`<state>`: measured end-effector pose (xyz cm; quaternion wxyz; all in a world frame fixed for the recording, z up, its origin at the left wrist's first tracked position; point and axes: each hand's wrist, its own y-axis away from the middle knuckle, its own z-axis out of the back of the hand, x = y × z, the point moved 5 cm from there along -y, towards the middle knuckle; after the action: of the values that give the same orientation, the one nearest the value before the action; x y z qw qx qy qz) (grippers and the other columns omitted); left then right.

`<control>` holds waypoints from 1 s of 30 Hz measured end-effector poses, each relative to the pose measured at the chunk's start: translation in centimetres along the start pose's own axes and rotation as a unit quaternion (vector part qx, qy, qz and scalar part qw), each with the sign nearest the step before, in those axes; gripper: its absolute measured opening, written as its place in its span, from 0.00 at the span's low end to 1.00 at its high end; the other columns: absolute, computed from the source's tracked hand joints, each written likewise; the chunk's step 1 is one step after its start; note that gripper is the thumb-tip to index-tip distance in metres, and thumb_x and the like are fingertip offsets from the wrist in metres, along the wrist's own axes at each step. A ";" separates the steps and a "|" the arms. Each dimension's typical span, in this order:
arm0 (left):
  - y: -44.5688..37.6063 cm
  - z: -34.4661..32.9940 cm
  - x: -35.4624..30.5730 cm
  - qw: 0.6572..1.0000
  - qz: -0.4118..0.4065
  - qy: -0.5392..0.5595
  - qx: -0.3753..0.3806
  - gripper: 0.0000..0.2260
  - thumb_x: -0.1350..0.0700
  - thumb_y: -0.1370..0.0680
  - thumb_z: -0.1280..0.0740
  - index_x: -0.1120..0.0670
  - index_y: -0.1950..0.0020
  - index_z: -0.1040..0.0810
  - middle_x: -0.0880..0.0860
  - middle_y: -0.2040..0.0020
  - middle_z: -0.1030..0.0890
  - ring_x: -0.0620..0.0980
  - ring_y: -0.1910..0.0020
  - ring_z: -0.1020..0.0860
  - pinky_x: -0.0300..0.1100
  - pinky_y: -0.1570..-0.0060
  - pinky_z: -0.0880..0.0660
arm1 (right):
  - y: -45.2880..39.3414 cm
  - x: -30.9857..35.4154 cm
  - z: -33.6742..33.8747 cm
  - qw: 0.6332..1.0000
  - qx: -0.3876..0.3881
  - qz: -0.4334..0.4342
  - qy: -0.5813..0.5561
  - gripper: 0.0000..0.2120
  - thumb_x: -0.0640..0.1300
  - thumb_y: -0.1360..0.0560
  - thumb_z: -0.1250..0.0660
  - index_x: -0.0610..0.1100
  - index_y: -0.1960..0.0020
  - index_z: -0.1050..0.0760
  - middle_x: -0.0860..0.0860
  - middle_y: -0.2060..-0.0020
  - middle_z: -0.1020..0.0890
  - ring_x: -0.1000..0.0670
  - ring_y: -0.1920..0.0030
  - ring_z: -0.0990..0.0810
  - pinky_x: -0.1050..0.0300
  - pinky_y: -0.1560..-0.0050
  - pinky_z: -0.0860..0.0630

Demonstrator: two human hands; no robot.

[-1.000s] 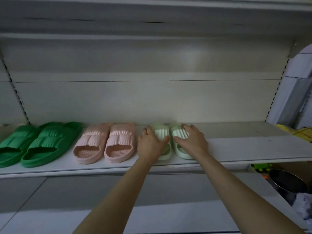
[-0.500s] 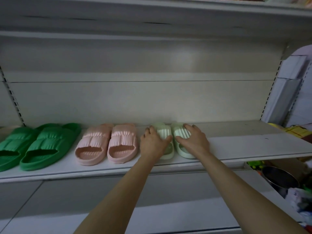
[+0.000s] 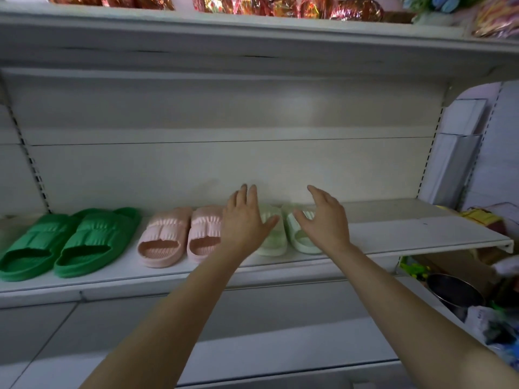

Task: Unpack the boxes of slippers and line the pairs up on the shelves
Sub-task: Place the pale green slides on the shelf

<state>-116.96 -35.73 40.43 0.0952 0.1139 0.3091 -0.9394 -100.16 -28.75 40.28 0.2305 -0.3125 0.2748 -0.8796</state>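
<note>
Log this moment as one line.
hands: left open, right open | mint pair on shelf, right of pink pair

No text, label, brand, number or sign could be read anywhere in the view. The slippers on the shelf bore no legible marking, and the shiny packets on the upper shelf were too blurred to show any print.

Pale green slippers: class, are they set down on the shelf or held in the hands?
Set down. The pale green slippers lie on the shelf; both hands, left hand and right hand, are open above them.
</note>
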 end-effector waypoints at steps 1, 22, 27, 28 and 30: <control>0.5 1.3 -0.3 1.000 -0.021 -0.012 -0.019 0.39 0.38 0.22 0.35 0.58 0.20 0.44 0.59 0.21 0.41 0.60 0.23 0.42 0.51 0.24 0.44 | 0.4 0.8 0.7 1.000 -0.010 0.027 0.010 0.30 0.53 0.24 0.33 0.43 0.27 0.34 0.45 0.31 0.27 0.42 0.32 0.29 0.48 0.33 0.34; 22.5 24.0 3.7 0.966 -0.024 -0.215 -0.141 0.32 0.46 0.25 0.30 0.58 0.25 0.33 0.59 0.28 0.30 0.61 0.31 0.31 0.55 0.31 0.35 | 16.2 20.9 9.5 0.964 -0.087 0.248 -0.021 0.27 0.51 0.29 0.34 0.40 0.33 0.26 0.42 0.39 0.21 0.40 0.40 0.23 0.46 0.39 0.30; 28.2 28.2 10.2 0.959 0.016 -0.254 -0.124 0.33 0.45 0.25 0.30 0.58 0.24 0.34 0.59 0.28 0.30 0.61 0.31 0.31 0.54 0.32 0.35 | 20.6 29.7 6.4 0.950 -0.069 0.298 -0.068 0.27 0.50 0.30 0.33 0.40 0.33 0.26 0.42 0.39 0.21 0.41 0.40 0.23 0.46 0.37 0.30; 29.4 29.1 11.7 0.958 0.023 -0.260 -0.120 0.33 0.46 0.25 0.30 0.58 0.24 0.34 0.59 0.28 0.30 0.60 0.31 0.31 0.54 0.32 0.34 | 21.5 31.6 5.5 0.947 -0.064 0.304 -0.077 0.27 0.50 0.30 0.32 0.40 0.34 0.26 0.42 0.39 0.20 0.41 0.40 0.23 0.46 0.37 0.30; 31.9 30.9 14.9 0.955 0.038 -0.274 -0.111 0.33 0.45 0.25 0.30 0.57 0.24 0.35 0.58 0.28 0.30 0.60 0.31 0.30 0.54 0.32 0.34 | 23.6 35.2 3.6 0.945 -0.052 0.310 -0.088 0.27 0.50 0.30 0.33 0.39 0.34 0.26 0.42 0.39 0.20 0.41 0.40 0.23 0.46 0.37 0.31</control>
<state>-128.01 -81.18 42.74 0.2238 -0.1472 0.3691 -0.8899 -116.77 -67.83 42.70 0.4986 -0.2993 0.3826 -0.7179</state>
